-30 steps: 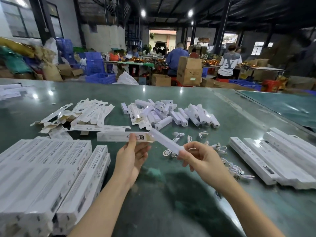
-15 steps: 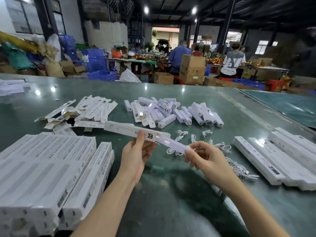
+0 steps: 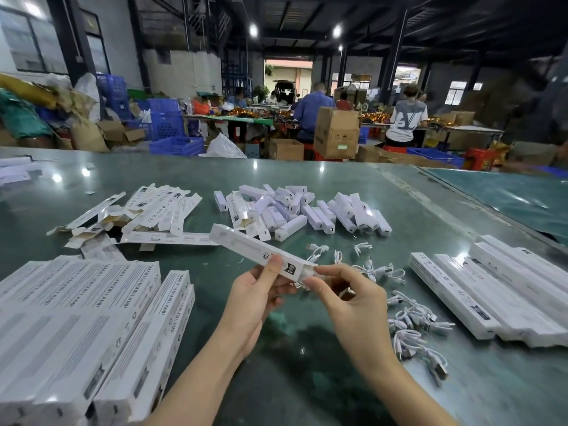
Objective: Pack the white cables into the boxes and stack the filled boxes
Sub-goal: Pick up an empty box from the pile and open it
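Box [image 3: 261, 253], long, slim, white w/ print, gripped by left hand [image 3: 258, 298]; right hand [image 3: 350, 305] pinches its open end, probably.

white insert [image 3: 309, 269] now almost fully inside long box [image 3: 258, 252], right hand [image 3: 350, 305] closer

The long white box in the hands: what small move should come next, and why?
Probably the right hand should push the white insert fully in. The left hand holds the long white box above the table, and a short piece of the insert shows at its open end, pinched by the right fingers.
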The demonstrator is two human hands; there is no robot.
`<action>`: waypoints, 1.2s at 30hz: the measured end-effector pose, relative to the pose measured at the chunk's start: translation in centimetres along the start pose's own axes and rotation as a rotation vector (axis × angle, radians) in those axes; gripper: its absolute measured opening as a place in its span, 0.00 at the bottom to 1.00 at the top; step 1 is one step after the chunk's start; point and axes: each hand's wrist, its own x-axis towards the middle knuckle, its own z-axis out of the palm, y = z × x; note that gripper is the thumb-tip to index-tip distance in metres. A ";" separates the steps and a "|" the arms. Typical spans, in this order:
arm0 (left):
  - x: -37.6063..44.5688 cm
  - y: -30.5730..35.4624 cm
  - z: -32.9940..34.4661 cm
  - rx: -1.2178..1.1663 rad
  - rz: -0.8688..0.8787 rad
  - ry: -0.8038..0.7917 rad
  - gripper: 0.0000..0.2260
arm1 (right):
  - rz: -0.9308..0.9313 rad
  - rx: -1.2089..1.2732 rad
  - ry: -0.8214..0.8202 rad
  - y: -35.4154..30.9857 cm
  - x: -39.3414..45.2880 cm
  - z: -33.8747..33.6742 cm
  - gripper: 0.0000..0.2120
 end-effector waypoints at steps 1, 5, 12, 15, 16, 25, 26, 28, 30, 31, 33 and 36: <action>0.0 0.0 -0.1 -0.006 -0.001 0.002 0.18 | -0.016 -0.028 -0.006 0.0 0.0 0.0 0.05; 0.0 0.1 -0.3 -0.021 -0.004 -0.002 0.19 | -0.037 -0.156 -0.077 0.0 -0.3 0.3 0.09; 0.0 0.3 -0.1 -0.051 -0.017 0.016 0.17 | -0.172 -0.274 -0.086 -0.2 -0.2 0.3 0.08; -0.1 0.3 0.0 -0.051 -0.017 0.010 0.18 | -0.180 -0.289 -0.097 0.0 -0.2 0.5 0.08; -0.2 0.3 0.1 -0.034 -0.011 0.003 0.19 | -0.167 -0.310 -0.132 0.1 -0.3 0.5 0.09; -0.6 0.3 0.2 0.074 -0.007 -0.076 0.22 | -0.203 -0.616 -0.315 0.6 -0.3 0.0 0.22; -0.6 0.3 0.3 0.083 -0.012 -0.076 0.21 | -0.205 -0.638 -0.318 0.5 -0.3 -0.1 0.22; -0.6 0.2 0.4 0.100 -0.020 -0.076 0.21 | -0.205 -0.685 -0.337 0.4 -0.3 -0.1 0.24; -0.6 0.2 0.4 0.101 -0.021 -0.080 0.22 | -0.213 -0.715 -0.376 0.2 -0.2 -0.3 0.25; -0.5 0.2 0.5 0.096 -0.019 -0.079 0.23 | -0.223 -0.712 -0.396 0.0 -0.1 -0.4 0.25; -0.5 0.3 0.5 0.089 -0.009 -0.073 0.23 | -0.261 -0.588 -0.360 -0.5 0.3 -0.7 0.21; -0.3 0.5 0.4 0.015 -0.026 0.000 0.19 | -0.264 -0.281 0.000 -1.3 1.4 -1.8 0.12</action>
